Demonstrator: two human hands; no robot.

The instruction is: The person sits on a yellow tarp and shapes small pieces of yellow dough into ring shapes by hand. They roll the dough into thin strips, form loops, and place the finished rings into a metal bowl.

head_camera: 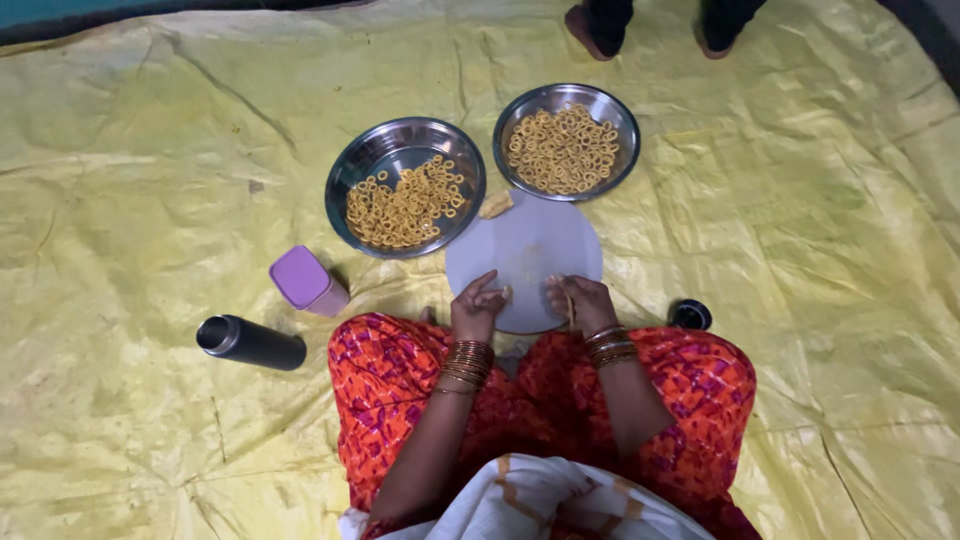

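I sit on the floor with a round grey board point(525, 245) in front of my knees. My left hand point(478, 305) rests at the board's near left edge, fingers closed on a small piece of pale dough. At the near right edge, my right hand point(580, 300) pinches a thin strand of dough against the board. A lump of dough point(495, 205) lies at the board's far left edge. Beyond it stand two steel plates of small dough rings, the left plate point(405, 188) about half covered, the right plate point(567, 142) nearly full.
A yellow plastic sheet point(150, 200) covers the floor. A purple lidded box point(307, 281) and a black bottle point(250, 343) on its side lie to my left. A small black cap point(691, 315) sits by my right knee. Another person's feet point(650, 25) stand at the far edge.
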